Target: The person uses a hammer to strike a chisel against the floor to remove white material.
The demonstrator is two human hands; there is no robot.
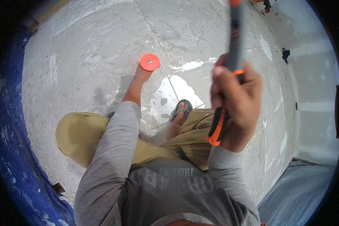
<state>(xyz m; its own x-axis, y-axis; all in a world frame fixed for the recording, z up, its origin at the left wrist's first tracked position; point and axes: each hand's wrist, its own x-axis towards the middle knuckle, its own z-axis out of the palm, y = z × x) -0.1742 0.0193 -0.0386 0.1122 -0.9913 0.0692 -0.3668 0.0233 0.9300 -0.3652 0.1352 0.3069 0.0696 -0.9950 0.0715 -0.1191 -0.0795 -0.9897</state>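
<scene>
My right hand (239, 97) is raised close to the camera. Its fingers wrap the black, grey and orange handle of a hammer-like striking tool (235, 39); the head lies beyond the top of the picture. Lower down, out in front of me, my left hand (144, 74) is mostly covered by a round orange hand guard (150, 65). A metal struck end (149, 61) shows at the guard's centre, as on a guarded chisel. The shaft and tip are hidden below it, so contact with the floor cannot be told.
Scraped grey flooring (82, 82) has a white bare patch (173, 87) by my sandalled foot (181, 111). Blue sheeting (11, 135) borders the left, grey-blue sheeting (302, 186) the lower right. A patched wall (313, 121) rises at right, with a small black object (286, 54) beside it.
</scene>
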